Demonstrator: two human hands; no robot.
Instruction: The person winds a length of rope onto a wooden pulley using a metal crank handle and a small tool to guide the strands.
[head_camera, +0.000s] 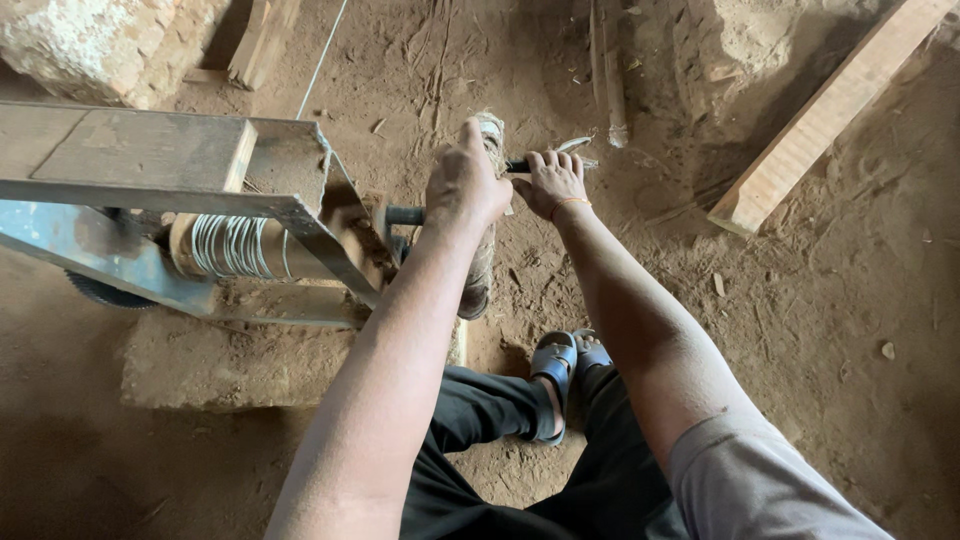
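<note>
Two hands out front, both busy at the same spot. The left hand (465, 183) is curled over the top of a thick, upright bundle of pale brown fibre rope (484, 250), thumb raised, palm pressed down on it. The right hand (551, 182) is just beside it, fingers folded over a dark metal rod (525, 166) that sticks out past the bundle; a thin orange band sits on that wrist. The bundle stands on the sandy dirt floor (820, 300), hard against the rusty angled steel frame (300, 205) on the left, which carries a drum wound with pale wire (232, 246). Tight quarters on that side: the frame's edge nearly touches the left forearm, and a rough concrete block (230, 360) sits beneath it. To the right there's open ground, bounded far off by a pale wooden plank (830, 110) lying on a slant. Below, crossed feet in grey sandals (560, 370) rest near the bundle's base.
</note>
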